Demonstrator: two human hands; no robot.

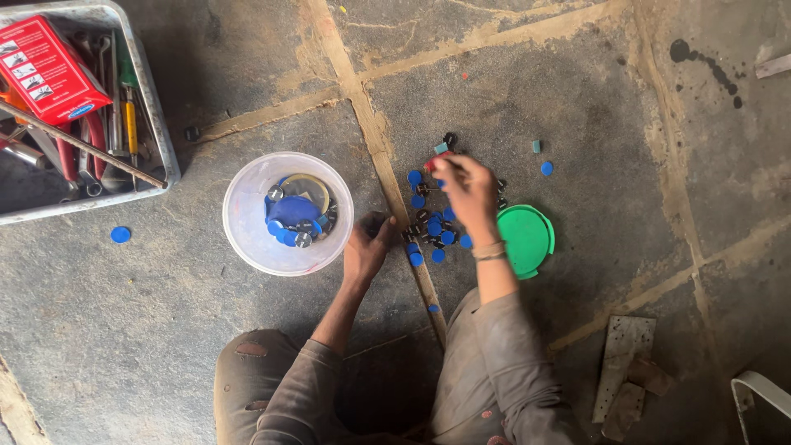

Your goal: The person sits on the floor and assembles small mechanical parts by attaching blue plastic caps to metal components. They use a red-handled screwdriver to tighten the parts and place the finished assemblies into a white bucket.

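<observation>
Sitting on a rough stone floor [577, 107] with pale seams running across it, a person is working over a scatter of little parts. Biggest thing around is the grey metal tray [169, 156] sitting at the top left, which is holding hand tools and a red box [45, 70]. Next down in size, a clear plastic tub [247, 214] is standing just left of the hands, and it's carrying blue discs and small metal bits inside. A green round lid [527, 239] is lying flat on the floor right beside the right wrist.

The left hand [367, 247] is resting on the floor just beside the tub's rim, fingers curled in loosely; can't really tell if it's gripping anything. The right hand [468, 188] is hovering over the pile of blue caps and dark small parts [432, 227], fingertips pinched narrow, looks like it's nipping something tiny, but it's blurred so I can't say what.

That pile is sitting on the floor between the tub and the green lid, right along a seam. One stray blue disc [120, 235] is lying by itself below the tray, well apart from the rest.
</observation>
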